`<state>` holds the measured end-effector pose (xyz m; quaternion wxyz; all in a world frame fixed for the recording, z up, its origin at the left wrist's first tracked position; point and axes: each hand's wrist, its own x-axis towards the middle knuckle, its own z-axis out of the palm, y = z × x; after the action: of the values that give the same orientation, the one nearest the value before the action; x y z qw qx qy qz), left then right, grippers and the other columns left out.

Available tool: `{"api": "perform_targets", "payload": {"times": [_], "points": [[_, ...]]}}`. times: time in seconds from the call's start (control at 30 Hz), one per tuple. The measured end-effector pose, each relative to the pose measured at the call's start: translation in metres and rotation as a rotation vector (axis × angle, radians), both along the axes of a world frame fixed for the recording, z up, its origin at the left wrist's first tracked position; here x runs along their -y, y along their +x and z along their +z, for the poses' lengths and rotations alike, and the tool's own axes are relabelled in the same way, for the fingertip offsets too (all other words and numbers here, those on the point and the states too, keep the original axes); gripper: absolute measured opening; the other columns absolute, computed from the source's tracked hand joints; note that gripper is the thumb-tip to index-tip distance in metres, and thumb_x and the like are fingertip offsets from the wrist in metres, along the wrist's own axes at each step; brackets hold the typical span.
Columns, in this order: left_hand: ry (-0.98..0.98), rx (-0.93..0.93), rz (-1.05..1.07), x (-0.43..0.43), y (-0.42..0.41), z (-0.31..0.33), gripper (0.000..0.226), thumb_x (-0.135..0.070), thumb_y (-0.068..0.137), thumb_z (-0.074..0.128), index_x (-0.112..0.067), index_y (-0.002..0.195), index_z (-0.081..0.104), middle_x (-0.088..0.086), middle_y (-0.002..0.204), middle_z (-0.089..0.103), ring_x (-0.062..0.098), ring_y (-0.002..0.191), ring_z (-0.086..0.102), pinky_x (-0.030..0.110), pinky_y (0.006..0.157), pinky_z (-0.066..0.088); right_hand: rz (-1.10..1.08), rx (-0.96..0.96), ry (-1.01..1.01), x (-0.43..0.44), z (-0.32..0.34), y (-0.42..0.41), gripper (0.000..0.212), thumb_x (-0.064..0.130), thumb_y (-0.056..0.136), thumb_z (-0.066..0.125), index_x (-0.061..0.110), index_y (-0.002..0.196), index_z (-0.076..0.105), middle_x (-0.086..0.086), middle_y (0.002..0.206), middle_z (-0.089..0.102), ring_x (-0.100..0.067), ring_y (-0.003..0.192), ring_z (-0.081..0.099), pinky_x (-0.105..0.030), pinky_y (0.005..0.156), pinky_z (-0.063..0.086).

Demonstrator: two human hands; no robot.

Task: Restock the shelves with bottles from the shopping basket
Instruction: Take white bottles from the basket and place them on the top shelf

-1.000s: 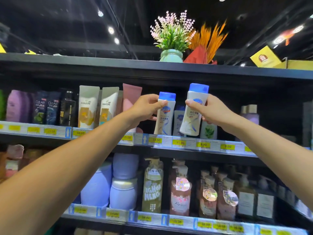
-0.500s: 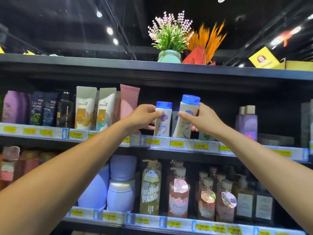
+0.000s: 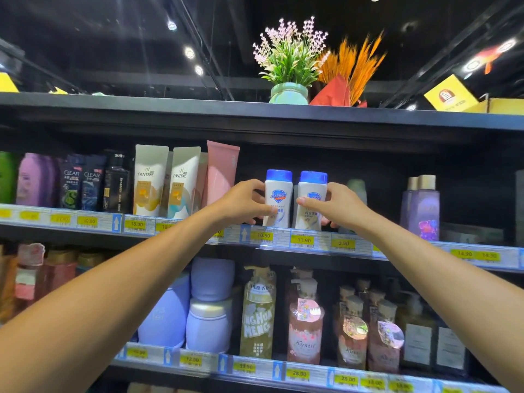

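left hand (image 3: 241,202) and right hand (image 3: 338,207) each grip an upright white bottle, left bottle (image 3: 278,198) and right bottle (image 3: 310,201), side by side at the shelf (image 3: 170,226) front edge.

We have one view only, from a camera worn on the person's head. It faces a shop shelf (image 3: 136,224) head-on and tilts upward, so the dark ceiling (image 3: 113,38) and a flower pot (image 3: 288,93) fill 12 o'clock. It sits near enough that outstretched arms reach the shelf. The forearms run in from 7 and 5 o'clock. The left hand (image 3: 241,202) grips the left bottle (image 3: 278,199) and the right hand (image 3: 337,205) grips the right bottle (image 3: 310,202), both just below centre. The wide lens bows the shelf edges, and a lower shelf (image 3: 255,367) lies at 6 o'clock.
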<state>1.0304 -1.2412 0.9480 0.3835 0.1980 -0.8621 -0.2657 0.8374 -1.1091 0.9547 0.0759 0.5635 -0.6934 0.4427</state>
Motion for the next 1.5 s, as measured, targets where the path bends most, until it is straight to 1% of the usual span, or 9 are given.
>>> {"api": "perform_targets", "payload": {"times": [0.13, 0.27, 0.43, 0.6, 0.77, 0.97, 1.13, 1.33, 1.5], "points": [[-0.060, 0.096, 0.037, 0.001, 0.002, 0.000, 0.027, -0.031, 0.090, 0.080, -0.023, 0.112, 0.065, -0.004, 0.104, 0.076, 0.015, 0.091, 0.074, 0.039, 0.084, 0.064, -0.016, -0.004, 0.003, 0.003, -0.002, 0.000, 0.045, 0.050, 0.089, 0.073, 0.020, 0.119, 0.057, 0.002, 0.106, 0.069, -0.011, 0.081, 0.068, -0.023, 0.058, 0.050], [-0.059, 0.165, 0.047, 0.006, -0.001, -0.002, 0.030, -0.034, 0.087, 0.082, -0.016, 0.110, 0.075, -0.002, 0.106, 0.078, 0.017, 0.096, 0.075, 0.046, 0.091, 0.062, 0.013, 0.012, 0.040, -0.002, -0.001, -0.005, 0.045, 0.048, 0.087, 0.077, 0.022, 0.120, 0.062, 0.004, 0.108, 0.073, -0.012, 0.084, 0.072, -0.024, 0.060, 0.055], [-0.074, 0.201, 0.071, 0.007, -0.002, -0.002, 0.035, -0.040, 0.086, 0.082, -0.014, 0.110, 0.077, -0.003, 0.105, 0.078, 0.017, 0.096, 0.075, 0.046, 0.090, 0.062, -0.028, -0.060, 0.163, -0.017, -0.002, -0.011, 0.040, 0.049, 0.080, 0.083, 0.024, 0.107, 0.068, 0.008, 0.096, 0.077, -0.010, 0.081, 0.073, -0.029, 0.073, 0.060], [-0.088, 0.205, 0.094, 0.009, -0.002, -0.003, 0.032, -0.043, 0.083, 0.084, -0.015, 0.099, 0.080, -0.005, 0.096, 0.080, 0.020, 0.092, 0.075, 0.049, 0.087, 0.062, -0.057, -0.130, 0.178, -0.022, -0.011, -0.010, 0.028, 0.044, 0.082, 0.082, 0.029, 0.091, 0.060, 0.007, 0.099, 0.072, -0.006, 0.087, 0.069, -0.026, 0.074, 0.057], [-0.104, 0.186, 0.120, 0.007, -0.005, -0.002, 0.027, -0.040, 0.082, 0.085, -0.018, 0.095, 0.077, -0.005, 0.096, 0.078, 0.016, 0.089, 0.075, 0.044, 0.086, 0.063, -0.069, -0.132, 0.175, -0.018, -0.011, -0.010, 0.032, 0.044, 0.083, 0.080, 0.022, 0.102, 0.068, 0.005, 0.105, 0.073, -0.008, 0.087, 0.070, -0.032, 0.081, 0.061], [-0.114, 0.178, 0.157, 0.011, -0.014, -0.004, 0.024, -0.037, 0.083, 0.085, -0.018, 0.093, 0.075, -0.004, 0.095, 0.078, 0.014, 0.086, 0.073, 0.040, 0.082, 0.064, -0.068, -0.138, 0.181, -0.018, -0.011, -0.011, 0.027, 0.045, 0.083, 0.080, 0.024, 0.097, 0.067, 0.006, 0.104, 0.073, -0.009, 0.089, 0.070, -0.032, 0.082, 0.061], [-0.118, 0.197, 0.165, 0.018, -0.023, -0.003, 0.025, -0.037, 0.085, 0.083, -0.019, 0.100, 0.075, -0.004, 0.095, 0.077, 0.013, 0.084, 0.072, 0.028, 0.069, 0.058, -0.061, -0.133, 0.188, -0.018, -0.010, -0.012, 0.029, 0.043, 0.084, 0.080, 0.020, 0.100, 0.070, 0.006, 0.105, 0.074, -0.008, 0.089, 0.071, -0.032, 0.081, 0.061], [-0.116, 0.215, 0.181, 0.027, -0.031, -0.002, 0.029, -0.038, 0.085, 0.083, -0.018, 0.103, 0.075, -0.004, 0.098, 0.077, 0.015, 0.087, 0.073, 0.040, 0.085, 0.063, -0.069, -0.133, 0.185, -0.016, -0.011, -0.012, 0.029, 0.043, 0.085, 0.079, 0.020, 0.102, 0.070, 0.006, 0.106, 0.074, -0.007, 0.088, 0.070, -0.033, 0.083, 0.061], [-0.108, 0.214, 0.187, 0.029, -0.033, -0.002, 0.027, -0.035, 0.084, 0.084, -0.017, 0.102, 0.075, -0.002, 0.097, 0.077, 0.016, 0.086, 0.074, 0.042, 0.086, 0.063, -0.073, -0.138, 0.180, -0.017, -0.011, -0.012, 0.027, 0.044, 0.084, 0.080, 0.023, 0.096, 0.069, 0.007, 0.102, 0.073, -0.008, 0.088, 0.070, -0.034, 0.083, 0.061]]}}
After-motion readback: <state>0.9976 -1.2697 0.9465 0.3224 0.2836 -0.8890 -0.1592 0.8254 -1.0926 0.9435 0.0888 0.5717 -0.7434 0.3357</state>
